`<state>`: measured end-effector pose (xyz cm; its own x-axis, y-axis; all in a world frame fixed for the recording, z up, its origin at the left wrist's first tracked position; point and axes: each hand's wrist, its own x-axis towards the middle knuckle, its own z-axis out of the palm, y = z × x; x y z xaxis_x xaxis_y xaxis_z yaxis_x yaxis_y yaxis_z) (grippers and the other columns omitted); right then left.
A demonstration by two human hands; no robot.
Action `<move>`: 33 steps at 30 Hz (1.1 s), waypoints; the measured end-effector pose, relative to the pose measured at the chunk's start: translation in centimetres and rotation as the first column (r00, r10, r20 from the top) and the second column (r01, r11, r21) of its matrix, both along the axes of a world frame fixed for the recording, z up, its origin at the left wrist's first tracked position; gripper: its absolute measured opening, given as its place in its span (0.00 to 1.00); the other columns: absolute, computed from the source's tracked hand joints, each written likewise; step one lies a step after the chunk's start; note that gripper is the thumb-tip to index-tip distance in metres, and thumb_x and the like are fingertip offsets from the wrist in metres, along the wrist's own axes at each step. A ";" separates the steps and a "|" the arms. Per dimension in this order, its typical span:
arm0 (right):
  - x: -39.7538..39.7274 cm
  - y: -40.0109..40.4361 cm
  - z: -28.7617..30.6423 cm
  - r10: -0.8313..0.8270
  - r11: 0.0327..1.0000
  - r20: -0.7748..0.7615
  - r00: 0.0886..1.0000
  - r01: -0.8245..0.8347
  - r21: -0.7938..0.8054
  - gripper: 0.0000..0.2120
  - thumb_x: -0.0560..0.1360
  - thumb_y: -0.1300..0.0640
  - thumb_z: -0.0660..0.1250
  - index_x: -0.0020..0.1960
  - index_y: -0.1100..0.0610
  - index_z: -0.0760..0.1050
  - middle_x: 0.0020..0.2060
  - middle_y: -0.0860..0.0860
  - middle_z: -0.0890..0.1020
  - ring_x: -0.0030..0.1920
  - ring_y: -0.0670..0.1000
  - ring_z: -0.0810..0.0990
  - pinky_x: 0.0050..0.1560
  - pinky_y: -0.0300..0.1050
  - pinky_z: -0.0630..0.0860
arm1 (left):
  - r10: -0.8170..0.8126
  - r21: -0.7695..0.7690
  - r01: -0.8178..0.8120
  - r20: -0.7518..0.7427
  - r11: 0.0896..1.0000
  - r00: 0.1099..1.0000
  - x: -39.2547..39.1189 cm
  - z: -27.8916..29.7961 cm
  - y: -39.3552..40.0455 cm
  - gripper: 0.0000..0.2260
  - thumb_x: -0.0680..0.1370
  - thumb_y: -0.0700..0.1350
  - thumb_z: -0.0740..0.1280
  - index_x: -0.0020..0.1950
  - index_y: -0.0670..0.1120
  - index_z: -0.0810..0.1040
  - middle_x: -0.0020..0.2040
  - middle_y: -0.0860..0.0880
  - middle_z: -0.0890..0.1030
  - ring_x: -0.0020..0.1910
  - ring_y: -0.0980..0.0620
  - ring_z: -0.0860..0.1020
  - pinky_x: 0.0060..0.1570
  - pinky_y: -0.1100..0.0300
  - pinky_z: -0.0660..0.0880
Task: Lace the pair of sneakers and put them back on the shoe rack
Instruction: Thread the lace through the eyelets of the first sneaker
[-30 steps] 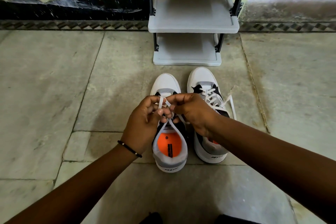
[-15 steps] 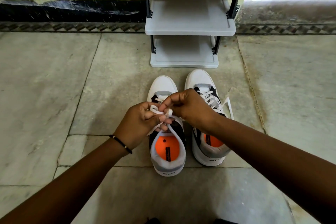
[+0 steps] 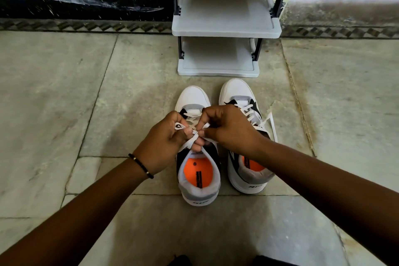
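Left sneaker (image 3: 197, 170): both hands cover its laced middle; only the toe cap and the heel opening show.
Lace (image 3: 190, 139): whether it is knotted cannot be told; its strands vanish inside the left hand (image 3: 164, 142) and the right hand (image 3: 228, 129).
Right sneaker (image 3: 241, 101): the right forearm crosses its heel and hides part of the orange insole.
Heel lettering: too small and cut off to read on either shoe.
Shoe rack (image 3: 224, 28): the top edge cuts it off above the upper shelf.
Bottom edge: two dark shapes, not identifiable.
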<state>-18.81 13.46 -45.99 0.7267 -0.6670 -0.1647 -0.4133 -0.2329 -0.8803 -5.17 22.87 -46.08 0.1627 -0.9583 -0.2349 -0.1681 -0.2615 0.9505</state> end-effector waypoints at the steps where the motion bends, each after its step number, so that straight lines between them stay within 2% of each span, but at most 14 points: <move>1: 0.0 0.0 -0.1 0.003 1.000 0.001 1.000 -0.003 0.016 0.07 0.69 0.68 0.68 0.39 0.56 0.79 0.29 0.48 0.79 0.30 0.43 0.75 0.36 0.38 0.72 | -0.030 -0.008 0.031 0.074 0.999 0.997 0.1 0.1 0.0 0.07 0.78 0.38 0.58 0.42 0.47 0.67 0.37 0.48 0.84 0.37 0.52 0.84 0.40 0.64 0.79; 3: 0.1 0.0 -0.1 0.027 1.000 -0.022 0.999 -0.027 -0.014 0.07 0.69 0.67 0.68 0.42 0.56 0.80 0.30 0.51 0.79 0.30 0.47 0.75 0.35 0.39 0.73 | -0.072 -0.015 0.076 0.173 0.997 0.982 0.2 0.2 0.0 0.07 0.79 0.40 0.57 0.42 0.49 0.67 0.41 0.45 0.84 0.40 0.51 0.84 0.45 0.60 0.79; 6: 0.1 0.0 -0.2 0.033 0.999 -0.017 0.999 -0.033 -0.029 0.07 0.71 0.65 0.68 0.46 0.57 0.82 0.37 0.57 0.84 0.33 0.54 0.80 0.40 0.43 0.77 | -0.089 -0.032 0.095 0.143 0.995 0.986 0.3 0.3 0.0 0.08 0.78 0.39 0.59 0.42 0.50 0.68 0.41 0.46 0.84 0.39 0.53 0.83 0.45 0.62 0.79; 9: 0.0 0.5 -0.7 -0.106 0.972 0.129 0.986 0.075 0.225 0.06 0.72 0.67 0.66 0.46 0.63 0.81 0.36 0.61 0.82 0.35 0.54 0.79 0.42 0.46 0.79 | -0.079 -0.048 0.082 0.066 0.995 0.995 0.4 0.3 -0.2 0.09 0.77 0.35 0.60 0.44 0.49 0.67 0.36 0.48 0.81 0.34 0.59 0.81 0.40 0.68 0.77; 11: -0.1 0.8 -1.2 -0.187 0.925 0.185 0.965 0.110 0.363 0.05 0.72 0.69 0.65 0.46 0.65 0.80 0.35 0.59 0.82 0.36 0.52 0.80 0.41 0.42 0.79 | -0.074 -0.017 0.075 0.029 0.997 0.997 0.5 0.1 -0.3 0.09 0.77 0.34 0.59 0.46 0.49 0.67 0.34 0.50 0.80 0.32 0.61 0.79 0.37 0.69 0.75; 12: -0.1 1.0 -1.4 -0.195 0.923 0.206 0.959 0.108 0.370 0.05 0.73 0.69 0.65 0.45 0.65 0.80 0.34 0.57 0.82 0.36 0.50 0.80 0.40 0.39 0.78 | -0.058 0.007 0.058 -0.002 0.998 0.998 0.6 -0.1 -0.4 0.09 0.78 0.34 0.58 0.46 0.49 0.67 0.32 0.51 0.80 0.31 0.61 0.78 0.35 0.68 0.75; 13: -0.1 1.0 -1.5 -0.175 0.943 0.219 0.960 0.100 0.317 0.06 0.72 0.69 0.65 0.45 0.64 0.80 0.35 0.55 0.82 0.36 0.48 0.80 0.40 0.39 0.78 | -0.025 0.039 0.027 -0.053 0.999 0.998 0.7 -0.4 -0.4 0.10 0.78 0.34 0.57 0.46 0.49 0.68 0.30 0.52 0.80 0.29 0.61 0.78 0.34 0.67 0.74; 15: -0.1 0.9 -1.6 -0.067 0.998 0.209 0.976 0.062 0.033 0.07 0.71 0.69 0.66 0.44 0.61 0.81 0.36 0.49 0.82 0.38 0.45 0.80 0.43 0.38 0.76 | 0.053 0.115 -0.028 -0.217 0.993 0.975 0.9 -0.8 -0.5 0.10 0.78 0.34 0.57 0.46 0.49 0.68 0.27 0.53 0.81 0.27 0.61 0.77 0.32 0.66 0.73; 18: -0.3 0.4 -0.9 0.183 0.904 0.125 0.975 -0.117 -0.411 0.09 0.70 0.69 0.67 0.45 0.59 0.82 0.37 0.49 0.81 0.40 0.45 0.78 0.41 0.33 0.73 | 0.052 0.109 -0.017 -0.322 0.994 0.945 0.9 -1.2 -0.2 0.07 0.75 0.36 0.63 0.45 0.48 0.67 0.28 0.53 0.81 0.28 0.61 0.77 0.28 0.68 0.72; 21: -0.5 -0.2 -0.3 0.305 0.776 -0.023 0.952 -0.262 -0.574 0.08 0.69 0.65 0.67 0.45 0.59 0.82 0.36 0.54 0.82 0.39 0.51 0.80 0.38 0.38 0.72 | 0.000 0.031 0.007 -0.214 0.999 0.977 1.1 -1.3 0.1 0.11 0.73 0.34 0.66 0.45 0.48 0.67 0.35 0.51 0.78 0.34 0.61 0.79 0.35 0.68 0.74; 24: -0.5 -0.2 -0.1 0.324 0.729 -0.093 0.942 -0.311 -0.610 0.06 0.67 0.61 0.68 0.43 0.59 0.81 0.35 0.55 0.83 0.37 0.55 0.81 0.37 0.41 0.73 | -0.042 -0.027 0.040 -0.041 0.999 0.998 1.1 -1.2 0.2 0.14 0.71 0.33 0.68 0.44 0.50 0.67 0.40 0.46 0.77 0.42 0.54 0.80 0.45 0.61 0.77; 27: 0.1 -0.2 0.1 0.253 0.769 -0.117 0.960 -0.273 -0.577 0.06 0.69 0.60 0.66 0.42 0.61 0.80 0.35 0.57 0.83 0.36 0.58 0.80 0.37 0.50 0.78 | -0.023 -0.090 0.034 0.120 0.995 0.992 1.0 -0.7 0.5 0.14 0.70 0.35 0.71 0.44 0.51 0.69 0.45 0.44 0.81 0.46 0.50 0.81 0.48 0.60 0.77; 30: 0.7 -0.1 0.2 0.137 0.836 -0.139 0.981 -0.189 -0.515 0.06 0.69 0.60 0.67 0.45 0.59 0.80 0.37 0.57 0.84 0.38 0.58 0.80 0.39 0.52 0.77 | 0.049 -0.177 -0.007 0.230 0.984 0.972 0.8 -0.3 0.8 0.12 0.69 0.38 0.72 0.46 0.48 0.71 0.44 0.50 0.82 0.45 0.59 0.80 0.46 0.71 0.75; 33: 0.8 0.7 0.0 0.072 0.868 -0.137 0.988 -0.130 -0.480 0.04 0.67 0.59 0.68 0.42 0.58 0.77 0.34 0.56 0.83 0.36 0.58 0.79 0.37 0.52 0.76 | 0.050 -0.208 0.030 0.370 0.978 0.928 0.3 -0.1 1.1 0.12 0.70 0.38 0.71 0.48 0.48 0.73 0.44 0.59 0.80 0.46 0.67 0.78 0.45 0.77 0.72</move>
<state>-18.03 14.15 -46.01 0.7906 -0.6074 0.0777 -0.4524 -0.6649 -0.5943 -4.85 23.94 -46.15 0.2099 -0.9766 0.0465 -0.5176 -0.0706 0.8527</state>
